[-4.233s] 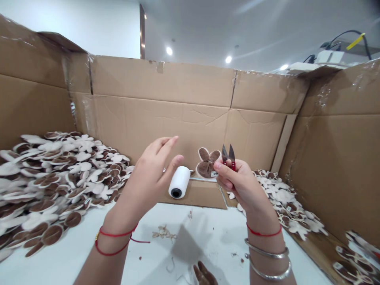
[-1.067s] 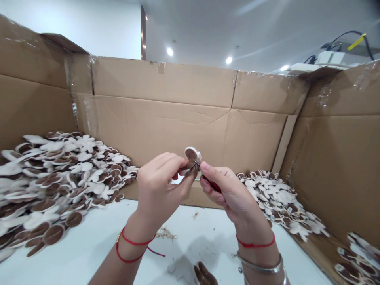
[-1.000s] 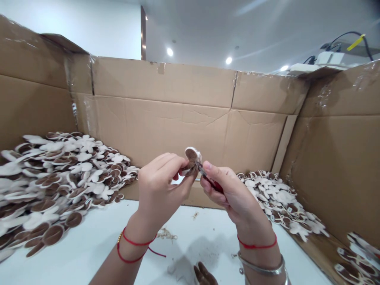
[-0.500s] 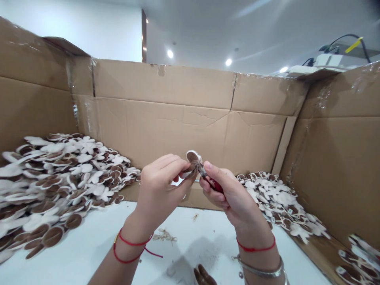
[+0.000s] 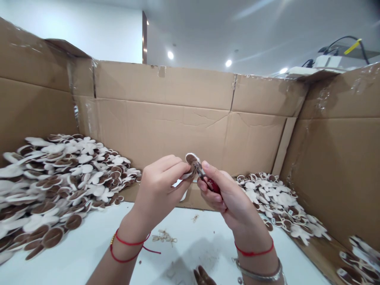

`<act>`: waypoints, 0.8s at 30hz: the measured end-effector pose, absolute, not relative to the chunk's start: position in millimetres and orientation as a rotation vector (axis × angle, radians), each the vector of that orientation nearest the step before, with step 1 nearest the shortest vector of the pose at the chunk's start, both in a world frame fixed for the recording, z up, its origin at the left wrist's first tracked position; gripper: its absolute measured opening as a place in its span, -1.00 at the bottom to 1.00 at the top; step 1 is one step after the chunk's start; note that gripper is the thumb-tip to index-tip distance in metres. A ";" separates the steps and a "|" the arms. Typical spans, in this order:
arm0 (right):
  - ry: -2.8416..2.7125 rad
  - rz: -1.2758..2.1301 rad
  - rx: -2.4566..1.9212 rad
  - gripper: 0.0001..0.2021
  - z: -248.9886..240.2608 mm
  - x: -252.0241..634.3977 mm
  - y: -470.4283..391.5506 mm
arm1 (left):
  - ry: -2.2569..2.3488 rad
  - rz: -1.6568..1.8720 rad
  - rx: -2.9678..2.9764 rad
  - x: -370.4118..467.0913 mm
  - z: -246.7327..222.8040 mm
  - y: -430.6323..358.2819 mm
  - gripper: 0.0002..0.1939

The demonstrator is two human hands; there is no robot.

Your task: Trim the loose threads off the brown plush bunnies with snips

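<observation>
My left hand (image 5: 158,188) pinches a small brown felt piece (image 5: 191,158) with a white edge, its rounded lobe standing up above the fingertips. Wrapped in the fingers of my right hand (image 5: 230,194) are red-handled pliers (image 5: 213,186), their metal jaws against the middle of the felt piece. Whether the jaws are closed on something there is too small to tell. Both hands meet in front of the cardboard back wall, above the white table (image 5: 175,261).
A big heap of brown-and-white felt pieces (image 5: 84,168) lies left. A smaller pile of tied pieces (image 5: 276,194) sits right. Twine scraps (image 5: 164,236) and a brown piece (image 5: 204,276) lie on the table. Cardboard walls (image 5: 166,89) enclose three sides.
The pliers and my right hand have shifted very slightly left and down. My left hand keeps its pinch on the felt piece with little movement.
</observation>
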State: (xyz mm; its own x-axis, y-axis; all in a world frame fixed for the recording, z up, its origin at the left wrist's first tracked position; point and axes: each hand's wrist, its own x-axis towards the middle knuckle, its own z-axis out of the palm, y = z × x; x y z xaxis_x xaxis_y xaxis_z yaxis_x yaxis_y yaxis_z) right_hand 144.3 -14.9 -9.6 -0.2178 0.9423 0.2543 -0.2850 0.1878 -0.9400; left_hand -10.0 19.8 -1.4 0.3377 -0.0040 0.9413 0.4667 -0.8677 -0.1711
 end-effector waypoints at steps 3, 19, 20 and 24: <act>-1.262 1.350 -0.729 -0.51 -9.7 144.9 -15.2 | -0.386 -1.537 -2.190 -9.3 -0.6 20.1 -0.78; -1.328 1.327 -0.648 -0.48 -9.1 148.0 -15.6 | -0.226 -1.582 -2.058 -6.8 0.5 16.3 -0.78; -1.353 1.327 -0.625 -0.48 -8.8 148.8 -15.9 | -0.206 -1.606 -2.026 -6.3 0.7 15.1 -0.77; -1.419 1.331 -0.564 -0.47 -8.3 152.5 -17.9 | -0.162 -1.635 -1.947 -5.7 1.1 9.5 -0.79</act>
State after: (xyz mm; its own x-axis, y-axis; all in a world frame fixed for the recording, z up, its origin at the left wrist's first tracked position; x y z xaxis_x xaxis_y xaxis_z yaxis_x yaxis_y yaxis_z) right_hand 152.5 -17.9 -8.3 -0.3282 0.8708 0.3660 -0.3097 0.2669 -0.9126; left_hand -5.7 9.5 1.1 0.2398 -0.2705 0.9324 0.4478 -0.8213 -0.3534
